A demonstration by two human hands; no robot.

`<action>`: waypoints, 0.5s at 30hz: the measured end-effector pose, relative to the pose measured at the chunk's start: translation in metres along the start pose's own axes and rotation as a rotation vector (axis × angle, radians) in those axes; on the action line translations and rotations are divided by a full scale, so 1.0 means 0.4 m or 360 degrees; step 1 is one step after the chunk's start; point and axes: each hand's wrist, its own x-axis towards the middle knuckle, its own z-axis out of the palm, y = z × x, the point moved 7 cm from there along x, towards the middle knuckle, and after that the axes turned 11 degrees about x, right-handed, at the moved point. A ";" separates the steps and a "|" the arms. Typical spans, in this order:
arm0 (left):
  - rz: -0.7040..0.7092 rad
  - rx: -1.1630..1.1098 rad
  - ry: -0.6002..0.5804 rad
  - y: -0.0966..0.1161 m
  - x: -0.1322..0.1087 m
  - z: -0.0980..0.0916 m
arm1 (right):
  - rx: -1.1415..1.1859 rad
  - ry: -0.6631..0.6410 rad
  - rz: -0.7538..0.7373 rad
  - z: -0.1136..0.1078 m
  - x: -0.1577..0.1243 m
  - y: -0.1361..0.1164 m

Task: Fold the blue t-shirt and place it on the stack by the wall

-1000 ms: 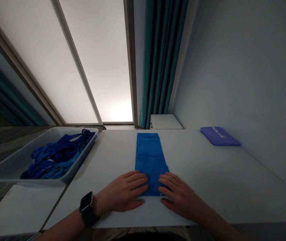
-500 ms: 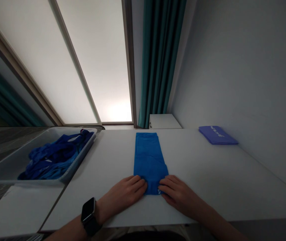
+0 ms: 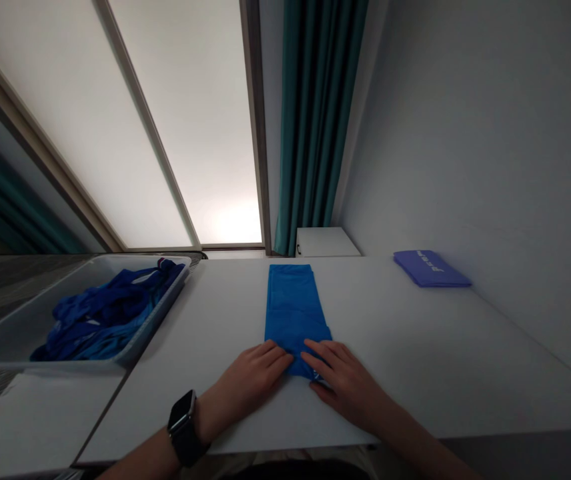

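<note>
Your left hand (image 3: pixel 250 381) lies open and palm down at the near end of the work, its fingertips against the near left corner of the blue garment (image 3: pixel 290 313). Your right hand (image 3: pixel 340 380) is also open, with its fingers (image 3: pixel 320 353) spread flat across the near right corner. Neither hand shows a pinch or a closed grip. A black smartwatch (image 3: pixel 183 427) sits on your left wrist.

Status of the work, as shown: the blue garment lies folded into a long, narrow rectangle at the centre of the white table (image 3: pixel 430 347), its long axis running near to far. A second folded piece, the violet-blue packet (image 3: pixel 430 269), lies at the far right of the table, near the wall, and carries white lettering. A loose heap of blue garments (image 3: pixel 108 313) remains unfolded in the grey plastic tray (image 3: pixel 157 317) at the left.

Materials: the centre garment is a thin, smooth, matte fabric with soft creases and a faint seam line. Your hands hide part of its near end. The tray is shallow and rectangular, with a pale rim. The tabletop is smooth and flat. Beyond it stand a small white cabinet (image 3: pixel 328 242) and a teal curtain (image 3: pixel 318 120).
</note>
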 end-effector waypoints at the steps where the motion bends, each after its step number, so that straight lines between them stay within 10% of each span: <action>1: -0.0026 -0.0041 0.0008 -0.006 0.002 0.002 | -0.0025 0.0000 0.0006 0.007 0.005 0.001; 15: -0.0065 -0.0263 -0.0097 -0.050 -0.044 -0.049 | 0.0335 -0.0319 0.0231 -0.013 0.013 -0.022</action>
